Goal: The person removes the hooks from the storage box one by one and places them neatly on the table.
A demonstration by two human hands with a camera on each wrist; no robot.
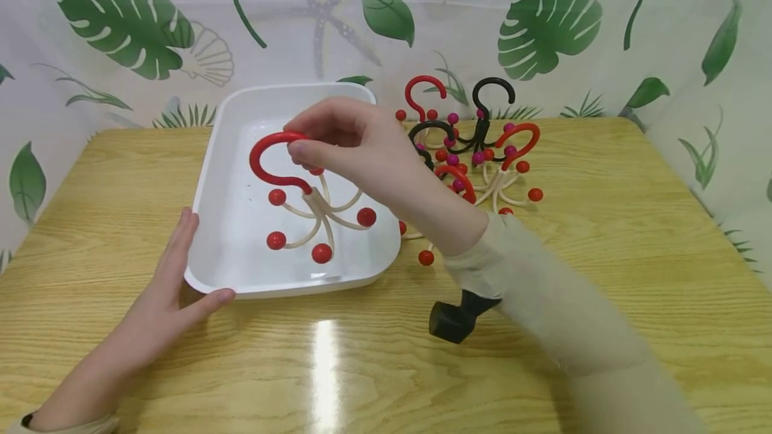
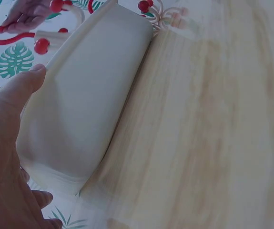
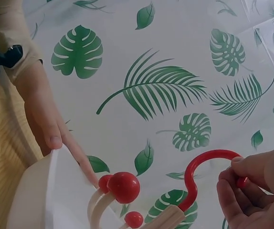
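Note:
My right hand [image 1: 362,146] pinches the tip of the red hook on a multi-arm hanger [image 1: 317,203], which has a beige stem and curved arms ending in red balls. The hanger overlaps the inside of a white plastic tub [image 1: 226,246] in the head view. Close up, the right wrist view shows thumb and fingertips on the end of the red hook [image 3: 190,179]. At the tub's near left corner rests my left hand [image 1: 159,307], thumb along the front and straight fingers against the left side. The tub's outer wall [image 2: 89,90] fills the middle of the left wrist view.
Right of the tub stand several more hangers in a tangled group, among them a black one [image 1: 481,129] and a red-hooked one [image 1: 497,179]. All rests on a wooden table [image 1: 241,367]. A leaf-patterned covering [image 1: 446,32] rises behind. My right forearm crosses over the table's right side.

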